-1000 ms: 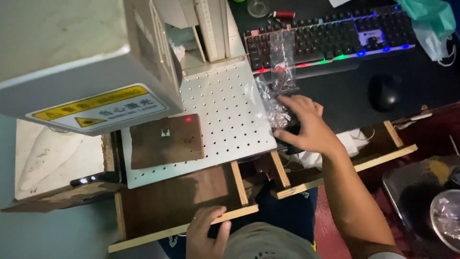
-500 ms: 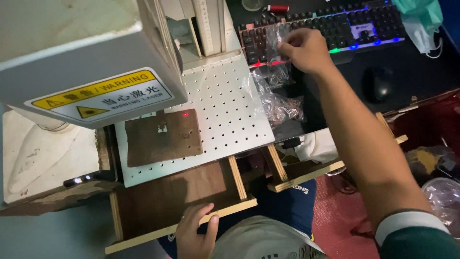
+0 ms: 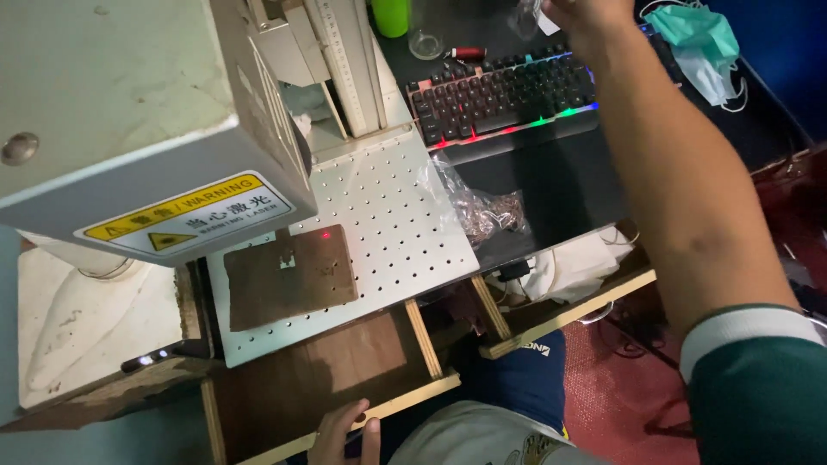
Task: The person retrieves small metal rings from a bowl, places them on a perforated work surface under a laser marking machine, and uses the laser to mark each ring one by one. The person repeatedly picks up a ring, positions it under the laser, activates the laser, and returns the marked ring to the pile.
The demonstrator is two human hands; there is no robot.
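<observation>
Right arm is stretched way out, forearm running up from the lower right corner to the top edge, green sleeve with a white cuff near the elbow. The right hand (image 3: 586,13) is mostly cut off at the top, so no idea if it's gripping anything. Left hand (image 3: 345,435) sits low at the bottom edge, fingers curled loosely, thumb up, palm mostly hidden.

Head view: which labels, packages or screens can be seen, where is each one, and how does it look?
Warning label: on the machine head's lower edge, a yellow and white rectangle with a black triangle.
Clear plastic bag: at the perforated plate's right edge, crumpled, holding small brownish parts.
No screens.
</observation>
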